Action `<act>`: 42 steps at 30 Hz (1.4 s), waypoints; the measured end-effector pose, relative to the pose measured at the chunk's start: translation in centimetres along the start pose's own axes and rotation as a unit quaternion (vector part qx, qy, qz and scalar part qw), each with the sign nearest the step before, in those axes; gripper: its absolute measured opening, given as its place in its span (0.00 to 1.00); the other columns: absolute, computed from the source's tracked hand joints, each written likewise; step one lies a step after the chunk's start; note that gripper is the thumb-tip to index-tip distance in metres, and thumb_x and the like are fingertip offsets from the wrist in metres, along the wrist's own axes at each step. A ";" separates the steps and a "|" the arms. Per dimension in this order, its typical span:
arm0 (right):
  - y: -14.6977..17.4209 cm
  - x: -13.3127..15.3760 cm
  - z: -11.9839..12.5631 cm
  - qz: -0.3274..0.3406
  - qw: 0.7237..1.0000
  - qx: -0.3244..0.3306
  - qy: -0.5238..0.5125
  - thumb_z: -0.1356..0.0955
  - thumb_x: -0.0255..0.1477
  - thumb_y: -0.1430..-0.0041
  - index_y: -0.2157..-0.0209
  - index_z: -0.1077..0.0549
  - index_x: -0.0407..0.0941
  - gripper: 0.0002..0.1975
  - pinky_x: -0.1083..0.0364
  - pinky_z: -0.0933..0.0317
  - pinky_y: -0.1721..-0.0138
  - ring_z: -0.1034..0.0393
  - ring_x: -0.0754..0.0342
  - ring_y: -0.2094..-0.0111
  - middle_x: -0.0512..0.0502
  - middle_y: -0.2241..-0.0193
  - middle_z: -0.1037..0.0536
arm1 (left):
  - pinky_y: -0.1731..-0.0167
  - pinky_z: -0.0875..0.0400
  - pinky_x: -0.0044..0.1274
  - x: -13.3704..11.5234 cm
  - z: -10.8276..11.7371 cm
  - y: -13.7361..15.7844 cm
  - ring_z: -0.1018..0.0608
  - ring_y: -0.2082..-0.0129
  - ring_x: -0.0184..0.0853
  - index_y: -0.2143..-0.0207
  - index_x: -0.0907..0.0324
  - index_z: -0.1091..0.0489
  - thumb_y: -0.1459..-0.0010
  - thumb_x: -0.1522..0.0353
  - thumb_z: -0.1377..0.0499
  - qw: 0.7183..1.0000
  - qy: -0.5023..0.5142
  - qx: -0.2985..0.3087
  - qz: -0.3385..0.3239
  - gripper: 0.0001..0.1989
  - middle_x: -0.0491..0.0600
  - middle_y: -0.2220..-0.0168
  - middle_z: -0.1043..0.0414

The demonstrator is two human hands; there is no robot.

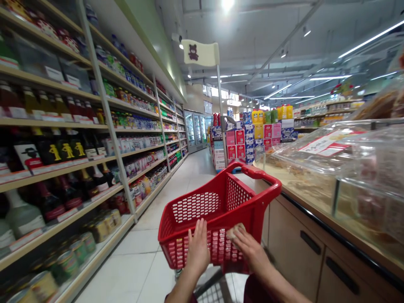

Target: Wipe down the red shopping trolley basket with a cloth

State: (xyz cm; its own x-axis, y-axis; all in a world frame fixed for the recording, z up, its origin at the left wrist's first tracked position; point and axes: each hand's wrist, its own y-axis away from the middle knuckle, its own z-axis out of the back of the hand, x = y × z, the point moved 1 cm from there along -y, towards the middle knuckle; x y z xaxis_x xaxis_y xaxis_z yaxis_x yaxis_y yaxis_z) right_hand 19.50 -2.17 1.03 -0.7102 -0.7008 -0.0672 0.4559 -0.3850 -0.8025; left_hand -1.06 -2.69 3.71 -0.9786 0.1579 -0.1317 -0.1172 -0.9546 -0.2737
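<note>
A red plastic shopping cart (pixel 217 223) with perforated basket walls stands in the aisle, its handle toward the right. My left hand (pixel 199 248) is at the near side wall of the basket, fingers stretched out and pointing up toward the rim. Under the fingers of my right hand (pixel 251 250) is a crumpled pale cloth (pixel 235 230), held against the same wall nearer the handle end. The palm side of my right hand is hidden. A pole with a cream flag (pixel 201 53) bearing a brown bear rises behind the cart.
Shelves of bottles and cans (pixel 63 168) line the left side. On the right stands a wooden counter (pixel 293 235) with clear plastic food boxes (pixel 328 145) on top. Stacked drink cartons (pixel 236 143) stand ahead, and glass-door fridges (pixel 195 128) are at the far end.
</note>
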 end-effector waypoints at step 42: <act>-8.0 11.7 -10.9 0.070 0.996 0.028 -0.045 0.42 0.22 0.42 0.52 0.34 0.43 0.16 0.47 0.47 0.45 0.46 0.52 0.46 0.44 0.51 0.33 | 0.44 0.62 0.40 11.8 4.8 3.2 0.45 0.43 0.32 0.42 0.62 0.57 0.57 0.81 0.59 0.989 0.056 0.012 0.139 0.36 0.53 0.42 0.49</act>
State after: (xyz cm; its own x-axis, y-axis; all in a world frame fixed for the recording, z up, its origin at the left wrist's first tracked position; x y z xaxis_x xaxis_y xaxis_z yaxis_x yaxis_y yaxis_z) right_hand 1.72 -0.73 0.20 -0.5883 -0.7997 -0.1203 0.5774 -0.3113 -0.7548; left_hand -13.83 -5.12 5.81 -0.9487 -0.0864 -0.3043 0.1493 -0.9704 -0.1896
